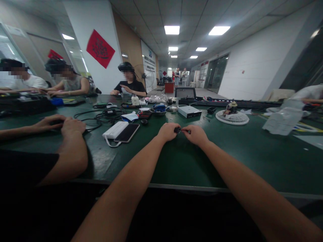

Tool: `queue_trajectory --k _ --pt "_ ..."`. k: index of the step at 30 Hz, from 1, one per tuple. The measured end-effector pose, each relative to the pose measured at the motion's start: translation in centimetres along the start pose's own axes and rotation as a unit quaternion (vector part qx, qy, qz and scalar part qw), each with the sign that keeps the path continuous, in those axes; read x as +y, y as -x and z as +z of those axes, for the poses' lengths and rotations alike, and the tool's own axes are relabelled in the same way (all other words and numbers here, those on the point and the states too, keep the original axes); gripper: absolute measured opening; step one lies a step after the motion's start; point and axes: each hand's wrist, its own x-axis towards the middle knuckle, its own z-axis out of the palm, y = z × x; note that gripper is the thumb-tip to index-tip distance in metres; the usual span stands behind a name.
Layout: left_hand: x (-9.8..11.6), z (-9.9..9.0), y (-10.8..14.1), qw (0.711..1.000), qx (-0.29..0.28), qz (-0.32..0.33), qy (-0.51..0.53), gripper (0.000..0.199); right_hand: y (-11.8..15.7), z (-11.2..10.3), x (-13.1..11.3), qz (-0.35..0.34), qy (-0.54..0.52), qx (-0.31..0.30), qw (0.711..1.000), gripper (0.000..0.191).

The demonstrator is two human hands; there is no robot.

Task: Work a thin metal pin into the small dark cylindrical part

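Observation:
Just above the green table [176,164], my left hand [167,132] is closed on a small black part [177,129] whose exact kind I cannot make out. My right hand [194,135] meets it from the right, its fingertips pinched around something small and dark [189,132], too tiny to name. The two hands almost touch. Beyond them lies a silver and black box-shaped device [189,111]. To the left, a phone [127,133] rests beside a white power bank [116,129] with a white cable.
A white round fan grille [232,117] with a motor lies back right, near crumpled clear plastic [284,117]. Black cables [101,116] and several small parts spread over the back left. A co-worker's hands [63,126] are at work close on the left. More people sit across the table.

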Motion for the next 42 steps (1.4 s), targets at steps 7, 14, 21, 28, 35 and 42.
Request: queue_trajectory --k 7,14,21,28,35,42 --pt "0.04 -0.02 -0.01 1.000 0.004 -0.002 -0.004 0.034 -0.15 0.36 0.04 0.028 0.006 0.024 0.999 0.031" --pt "0.24 -0.12 -0.02 1.000 0.000 -0.001 -0.016 0.032 -0.43 0.81 0.75 0.029 0.005 -0.001 1.000 0.029" --pt "0.16 0.00 0.01 1.000 0.002 -0.007 -0.027 0.031 -0.40 0.85 0.49 -0.009 -0.006 -0.036 0.999 0.027" --pt "0.19 -0.11 0.01 1.000 0.005 0.002 -0.025 0.031 -0.32 0.36 0.23 0.014 0.003 -0.005 1.000 0.032" --pt "0.21 0.02 -0.04 0.999 0.005 0.001 -0.032 0.032 -0.54 0.80 0.53 0.026 0.011 -0.030 0.999 0.031" --pt "0.39 -0.07 -0.07 0.999 -0.005 -0.005 -0.037 0.030 -0.37 0.36 -0.02 -0.007 0.003 -0.060 0.998 0.028"
